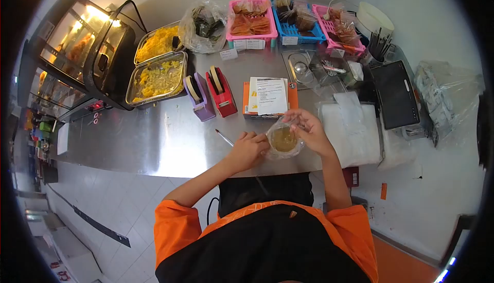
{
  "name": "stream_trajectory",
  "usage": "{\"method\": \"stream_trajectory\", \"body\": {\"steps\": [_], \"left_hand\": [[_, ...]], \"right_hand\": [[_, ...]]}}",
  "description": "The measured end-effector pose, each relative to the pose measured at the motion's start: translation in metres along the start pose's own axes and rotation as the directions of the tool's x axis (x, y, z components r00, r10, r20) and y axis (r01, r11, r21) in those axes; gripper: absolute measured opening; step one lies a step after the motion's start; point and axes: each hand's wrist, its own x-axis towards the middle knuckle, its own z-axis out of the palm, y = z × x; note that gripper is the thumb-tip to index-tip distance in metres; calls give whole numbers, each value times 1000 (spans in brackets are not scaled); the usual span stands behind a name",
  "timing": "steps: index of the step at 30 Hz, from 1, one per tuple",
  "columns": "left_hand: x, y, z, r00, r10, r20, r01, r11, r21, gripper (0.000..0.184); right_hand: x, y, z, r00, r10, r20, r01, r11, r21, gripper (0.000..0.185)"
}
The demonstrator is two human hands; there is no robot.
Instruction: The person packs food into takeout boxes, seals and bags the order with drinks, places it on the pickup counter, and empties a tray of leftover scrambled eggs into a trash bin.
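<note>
A clear plastic bag with a round greenish-brown content (283,139) is between my hands, near the front edge of the steel table (170,144). My right hand (307,130) has its fingers curled on the bag's upper right side. On the bag's left edge, the fingers of my left hand (250,149) are pressed together. Just behind the bag is an orange box (293,100) with printed white paper (271,96) on top. A pen (224,138) lies left of my left hand.
Purple (204,109) and red (224,100) tape dispensers stand behind the pen. Two trays of yellow food (160,80) sit beside a lit display case (72,51). Pink (252,36) and blue baskets line the back. White plastic bags (350,134) and a black tablet (395,95) lie right.
</note>
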Motion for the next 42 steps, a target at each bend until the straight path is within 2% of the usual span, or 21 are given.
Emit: {"method": "stream_trajectory", "body": {"steps": [2,4,7,9,10,13,16,17,19,21,23,24,27,28,31,32,34,36,37,39,42], "left_hand": [[8,-1,-6,999,30,20,-19,914,-405,24],[19,-3,-5,998,47,-43,-63,626,-778,21],[23,-6,-22,988,-154,14,116,677,-727,22],[26,7,-39,998,-56,-26,46,956,-289,22],[26,12,-44,1000,-5,-28,4,999,-38,21],[21,12,-42,994,95,51,-107,941,321,19],[23,10,-63,992,124,24,-126,980,155,17],[26,5,-65,998,68,15,-66,995,-81,17],[31,-7,-66,998,-41,38,55,850,-524,18],[33,-12,-66,999,-37,8,33,746,-665,13],[35,-9,-58,996,-67,-66,-14,583,-812,14],[36,-13,-57,994,41,-102,-102,692,-714,19],[43,-8,-49,982,86,-166,-185,580,-794,18],[46,-10,-40,983,83,-161,-180,359,-916,20],[52,-2,-23,981,-77,-179,-184,-64,-981,27],[54,8,-24,974,-99,-206,-216,-103,-971,46],[58,21,-27,980,-134,-147,-126,154,-980,60],[61,24,-25,984,-106,-145,-96,371,-924,73],[61,28,-26,982,-164,-94,-6,470,-883,68],[64,44,-30,957,-289,-13,180,632,-754,61],[69,23,17,922,-317,-224,-2,573,-820,39]], "right_hand": [[6,-2,2,1000,0,-29,1,1000,11,33],[11,-5,1,998,-15,-63,13,1000,-24,33],[17,-17,-6,994,-67,-88,57,991,-121,33],[16,-26,-7,992,-104,-66,94,985,-144,33],[14,-32,-7,997,-58,-44,46,973,-228,33],[8,-45,-7,999,38,-9,-38,900,-433,34],[5,-50,-11,998,-14,-63,-25,818,-575,32],[3,-51,-13,994,-41,-102,-34,764,-644,29],[-2,-51,-21,989,-63,-133,-66,622,-781,23],[-8,-52,-30,991,-45,-127,-95,432,-897,16],[-13,-69,-36,973,160,-165,-218,418,-882,10],[-15,-76,-37,948,259,-184,-279,404,-871,10],[-18,-55,-42,984,-44,173,114,900,-422,14],[-16,-35,-40,961,-159,225,210,952,-223,14],[-19,4,-7,959,-282,-27,270,883,383,26],[-23,12,-3,964,-256,-72,266,909,322,28],[-26,18,3,963,-208,-170,241,949,201,33],[-25,15,11,932,-322,-169,287,936,-203,33],[-24,13,15,914,-375,-153,291,871,-396,34],[-23,21,23,921,-334,-200,230,881,-414,35],[-17,35,21,916,-347,-202,213,846,-490,39]]}}
